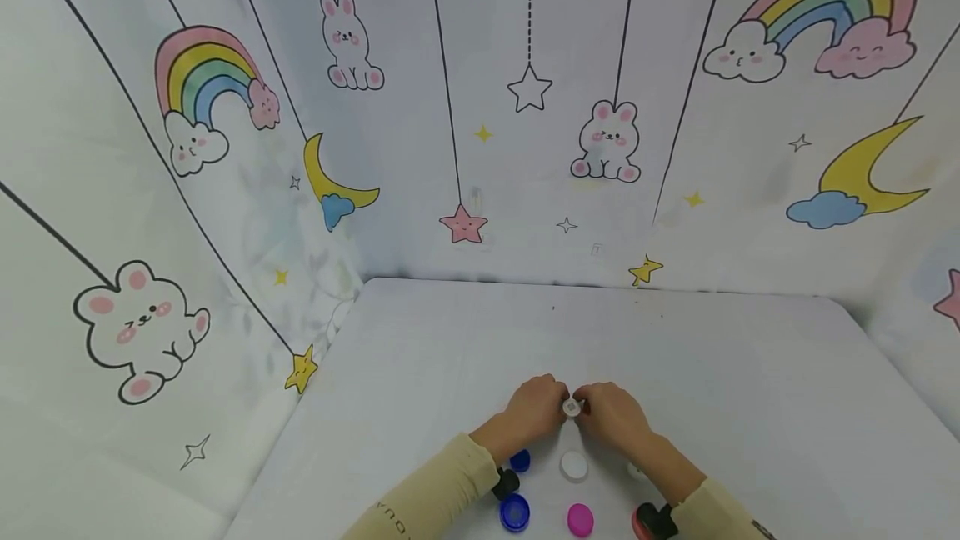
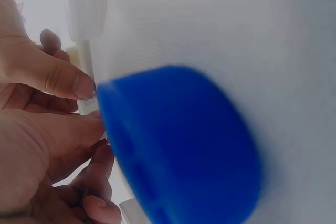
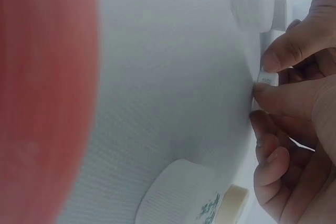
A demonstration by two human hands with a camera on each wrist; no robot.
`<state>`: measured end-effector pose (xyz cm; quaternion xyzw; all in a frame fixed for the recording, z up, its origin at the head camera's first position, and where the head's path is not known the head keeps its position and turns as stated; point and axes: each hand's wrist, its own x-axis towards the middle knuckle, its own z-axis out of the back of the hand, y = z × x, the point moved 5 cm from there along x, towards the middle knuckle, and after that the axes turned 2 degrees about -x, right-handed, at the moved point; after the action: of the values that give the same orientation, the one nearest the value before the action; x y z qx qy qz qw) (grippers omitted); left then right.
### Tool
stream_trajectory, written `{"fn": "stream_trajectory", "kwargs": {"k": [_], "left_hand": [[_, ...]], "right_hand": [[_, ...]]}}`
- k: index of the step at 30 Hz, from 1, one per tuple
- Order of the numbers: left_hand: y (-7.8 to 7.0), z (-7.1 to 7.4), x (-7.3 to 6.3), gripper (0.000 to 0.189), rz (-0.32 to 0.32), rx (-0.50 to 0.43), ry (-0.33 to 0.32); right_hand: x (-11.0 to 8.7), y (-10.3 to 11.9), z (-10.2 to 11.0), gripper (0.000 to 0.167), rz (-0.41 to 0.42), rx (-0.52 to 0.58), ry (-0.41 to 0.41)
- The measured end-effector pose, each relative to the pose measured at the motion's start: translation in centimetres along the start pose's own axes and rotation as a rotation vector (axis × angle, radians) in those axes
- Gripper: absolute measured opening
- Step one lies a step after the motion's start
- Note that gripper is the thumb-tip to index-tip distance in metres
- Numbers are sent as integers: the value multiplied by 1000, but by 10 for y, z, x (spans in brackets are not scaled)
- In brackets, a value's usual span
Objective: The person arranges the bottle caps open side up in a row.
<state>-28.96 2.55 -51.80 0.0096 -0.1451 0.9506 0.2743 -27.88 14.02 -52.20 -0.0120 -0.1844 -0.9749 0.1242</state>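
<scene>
My left hand (image 1: 536,408) and right hand (image 1: 617,419) meet over the middle of the table, near its front half. Between their fingertips they pinch a small white piece (image 1: 572,407), round from above with a greyish square on top. Tiny print shows on the side of this white piece (image 3: 267,79) in the right wrist view; the fingers cover most of it. Nearer the body, just below the hands, lies a white round lid (image 1: 574,467). Close to the left forearm is a blue cap (image 1: 520,461).
Toward the front are a blue ring-shaped lid (image 1: 514,513), a pink cap (image 1: 581,520) and a red round thing (image 1: 640,525), partly covered by the right wrist camera. A white container with green print (image 3: 181,198) stands near the right arm. Printed cloth walls (image 1: 525,190) edge the white table (image 1: 450,332).
</scene>
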Motion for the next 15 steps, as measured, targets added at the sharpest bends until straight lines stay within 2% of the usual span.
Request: {"fn": "stream_trajectory", "kwargs": {"k": [7,15], "left_hand": [[2,2,0,17,28,-33,9],[1,12,0,15,28,-62,-21]], "right_hand": [[-1,2,5,17,-9,7,5],[-3,7,19,20,16,1,-37]]}}
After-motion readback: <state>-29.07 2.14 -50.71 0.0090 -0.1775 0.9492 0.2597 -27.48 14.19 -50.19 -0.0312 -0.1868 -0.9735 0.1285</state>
